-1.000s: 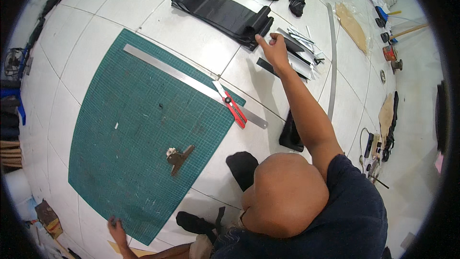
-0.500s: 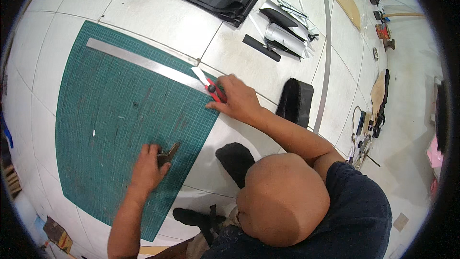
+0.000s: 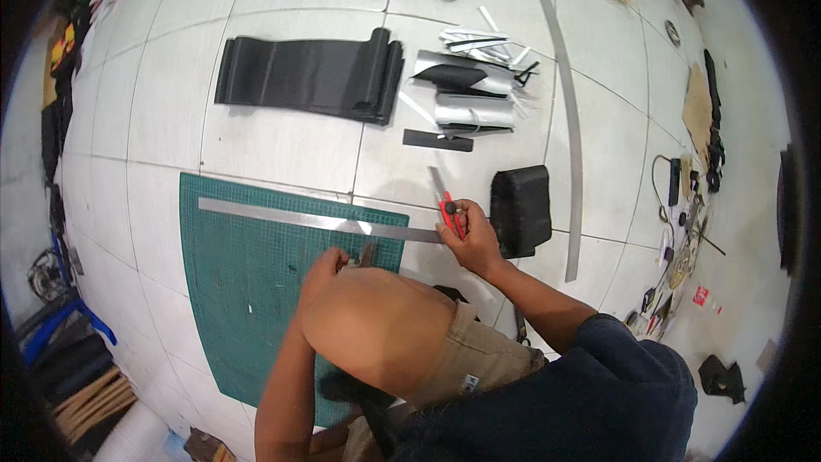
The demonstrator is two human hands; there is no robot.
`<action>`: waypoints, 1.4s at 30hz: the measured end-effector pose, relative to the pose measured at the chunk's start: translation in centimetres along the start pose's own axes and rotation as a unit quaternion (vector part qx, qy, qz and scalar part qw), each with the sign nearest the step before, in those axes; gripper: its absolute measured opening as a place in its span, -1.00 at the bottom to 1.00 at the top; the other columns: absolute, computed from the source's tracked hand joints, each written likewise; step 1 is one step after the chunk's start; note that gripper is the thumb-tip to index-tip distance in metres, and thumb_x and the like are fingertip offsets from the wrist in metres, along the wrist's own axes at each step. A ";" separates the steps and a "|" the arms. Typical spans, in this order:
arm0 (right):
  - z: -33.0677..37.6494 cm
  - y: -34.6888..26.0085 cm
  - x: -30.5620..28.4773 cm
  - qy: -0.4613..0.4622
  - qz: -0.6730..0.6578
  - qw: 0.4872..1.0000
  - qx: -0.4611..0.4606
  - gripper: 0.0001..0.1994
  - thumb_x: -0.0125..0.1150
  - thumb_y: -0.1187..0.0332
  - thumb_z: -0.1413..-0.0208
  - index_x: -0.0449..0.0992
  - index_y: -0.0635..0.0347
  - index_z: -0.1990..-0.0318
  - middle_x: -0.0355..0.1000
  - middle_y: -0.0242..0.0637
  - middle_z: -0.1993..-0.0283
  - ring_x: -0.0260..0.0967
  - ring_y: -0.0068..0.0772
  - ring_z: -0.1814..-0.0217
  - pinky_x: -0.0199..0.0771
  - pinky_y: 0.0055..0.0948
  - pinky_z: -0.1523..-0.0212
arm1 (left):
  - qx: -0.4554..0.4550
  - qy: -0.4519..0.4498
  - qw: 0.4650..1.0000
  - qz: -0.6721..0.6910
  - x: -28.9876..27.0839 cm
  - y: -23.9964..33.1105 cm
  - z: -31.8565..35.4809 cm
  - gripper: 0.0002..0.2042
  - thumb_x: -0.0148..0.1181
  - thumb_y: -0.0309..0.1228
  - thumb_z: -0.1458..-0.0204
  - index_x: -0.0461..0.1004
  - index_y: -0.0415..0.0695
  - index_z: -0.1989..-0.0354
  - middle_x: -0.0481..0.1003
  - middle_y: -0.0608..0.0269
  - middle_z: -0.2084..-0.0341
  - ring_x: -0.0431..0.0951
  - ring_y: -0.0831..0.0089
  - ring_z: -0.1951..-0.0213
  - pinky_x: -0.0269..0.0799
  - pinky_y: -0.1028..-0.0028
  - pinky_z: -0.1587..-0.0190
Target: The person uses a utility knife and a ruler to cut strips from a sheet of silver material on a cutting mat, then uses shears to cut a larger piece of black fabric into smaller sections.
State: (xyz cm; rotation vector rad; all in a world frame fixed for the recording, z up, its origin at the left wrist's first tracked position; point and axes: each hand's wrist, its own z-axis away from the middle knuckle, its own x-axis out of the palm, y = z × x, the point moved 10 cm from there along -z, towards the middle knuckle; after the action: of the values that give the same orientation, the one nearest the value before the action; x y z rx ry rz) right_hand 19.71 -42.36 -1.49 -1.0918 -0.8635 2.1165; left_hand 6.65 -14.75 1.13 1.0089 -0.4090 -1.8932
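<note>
A green cutting mat (image 3: pixel 231 291) lies on the floor, with a long metal ruler (image 3: pixel 308 220) along its far side. My right hand (image 3: pixel 472 244) is closed on a red-handled cutter (image 3: pixel 449 208) with its blade pointing away from me. The ruler's right end runs past the mat's edge to this hand; whether the fingers touch it I cannot tell. My left hand (image 3: pixel 329 263) is over the mat, just on the near side of the ruler. Its fingers are closed on a small grey-brown piece (image 3: pixel 367 254), partly hidden by my raised knee (image 3: pixel 376 316).
Folded black sheets (image 3: pixel 299 77) lie beyond the mat. Rolled silver-black pieces (image 3: pixel 475 109) and a black strip (image 3: pixel 438 140) are right of them. A black folded pad (image 3: pixel 521 210) sits near my right hand. A long grey strip (image 3: pixel 569 120) runs along the right.
The whole view has shifted. My right hand has moved right with the cutter, past the mat's edge. My left hand has moved closer to the ruler with the grey-brown piece; my knee now partly covers it.
</note>
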 end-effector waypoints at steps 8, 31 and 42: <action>-2.5 2.2 -2.4 0.092 0.115 0.989 0.018 -0.53 0.23 0.07 -0.15 0.39 0.08 -0.14 0.39 -0.13 0.00 0.41 0.01 -0.06 0.47 -0.11 0.02 | 0.149 -0.100 0.984 -0.010 6.7 7.6 -9.7 -0.78 0.19 -0.35 -0.06 0.40 -0.21 0.22 0.47 -0.05 0.36 0.48 0.08 0.29 0.40 0.26 0.18; 22.8 22.2 -7.8 0.456 -0.092 0.877 0.123 -0.69 0.29 0.50 -0.04 0.46 0.20 0.02 0.43 -0.17 0.06 0.47 -0.28 0.05 0.52 -0.32 0.11 | 0.587 -0.306 0.588 -0.465 11.6 23.9 -12.8 -0.75 0.34 -0.39 0.07 0.47 -0.13 0.21 0.47 0.10 0.42 0.53 0.10 0.43 0.46 0.20 0.37; 39.6 25.1 -2.8 0.396 0.207 0.829 0.335 -0.56 0.19 0.62 0.00 0.39 0.30 -0.11 0.40 -0.03 -0.02 0.39 0.05 -0.08 0.41 -0.19 -0.11 | 0.473 -0.140 0.711 -0.501 -2.4 32.1 -21.8 -0.66 0.11 -0.43 -0.03 0.47 -0.13 -0.03 0.51 0.05 0.13 0.54 0.11 0.11 0.46 0.26 0.02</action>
State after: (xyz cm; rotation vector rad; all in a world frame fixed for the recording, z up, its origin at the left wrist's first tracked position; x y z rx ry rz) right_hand -17.87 -70.56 -1.58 -1.6164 0.5217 1.7330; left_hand 42.70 -26.76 9.35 1.8647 -1.3139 -2.9112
